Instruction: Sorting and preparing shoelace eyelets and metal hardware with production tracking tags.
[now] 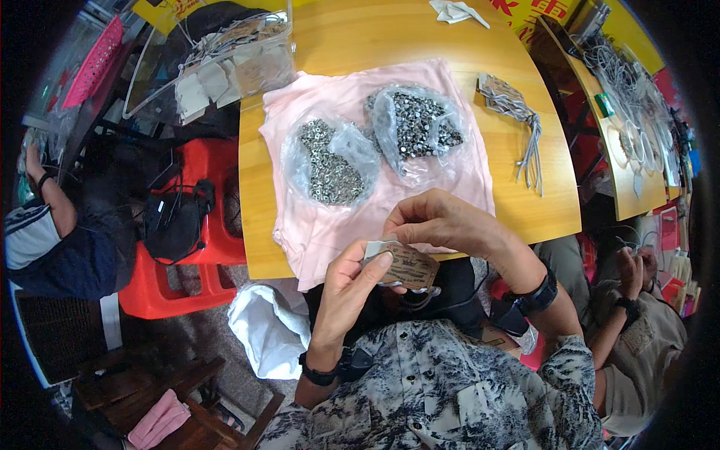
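Note:
My left hand point(351, 283) grips a printed brown cardboard tag point(412, 268) with a whitish edge, thumb on its face, just over the table's near edge. A pale cord loops below it. My right hand point(439, 220) is closed in a pinch at the tag's upper left corner; whatever its fingertips hold is too small to make out. Beyond my hands, a pink cloth point(322, 241) bears two see-through plastic bags. One bag holds small silvery ring-like metal pieces point(334, 169); the other is filled with dark, shiny round metal pieces point(420, 127).
A bundle of brown tags with grey cords point(517, 112) lies on the wooden table point(517, 45), right of the cloth. Several tags fill a see-through bin point(247, 79) at the far left. A red stool point(180, 289) and white sack point(266, 330) stand left. Other people sit at both sides.

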{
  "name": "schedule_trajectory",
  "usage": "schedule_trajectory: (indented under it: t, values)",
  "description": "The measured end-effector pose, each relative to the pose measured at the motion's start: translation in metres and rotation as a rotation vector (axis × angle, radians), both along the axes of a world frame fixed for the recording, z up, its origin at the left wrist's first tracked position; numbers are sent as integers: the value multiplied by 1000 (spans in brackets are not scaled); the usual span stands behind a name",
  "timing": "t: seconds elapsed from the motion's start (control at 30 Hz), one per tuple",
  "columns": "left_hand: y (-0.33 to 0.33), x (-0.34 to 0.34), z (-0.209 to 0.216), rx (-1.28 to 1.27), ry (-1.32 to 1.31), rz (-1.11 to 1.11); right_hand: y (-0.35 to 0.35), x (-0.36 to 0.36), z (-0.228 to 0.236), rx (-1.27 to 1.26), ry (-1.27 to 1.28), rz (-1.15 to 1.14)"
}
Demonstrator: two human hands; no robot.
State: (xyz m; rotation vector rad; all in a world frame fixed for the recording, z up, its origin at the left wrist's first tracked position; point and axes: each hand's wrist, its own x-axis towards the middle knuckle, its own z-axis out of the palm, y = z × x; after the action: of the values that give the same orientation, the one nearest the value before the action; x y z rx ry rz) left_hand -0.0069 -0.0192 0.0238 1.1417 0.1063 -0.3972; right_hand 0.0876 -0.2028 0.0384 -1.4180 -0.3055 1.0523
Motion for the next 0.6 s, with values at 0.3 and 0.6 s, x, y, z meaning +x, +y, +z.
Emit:
schedule_trajectory:
  t: [0.3,0.6]
  values:
    - [0,1,-1,9,-10,-14,-1,-3,-7,55,197,-49]
    - [0,3,-1,18,-6,8,-2,-7,4,-33,222,-138]
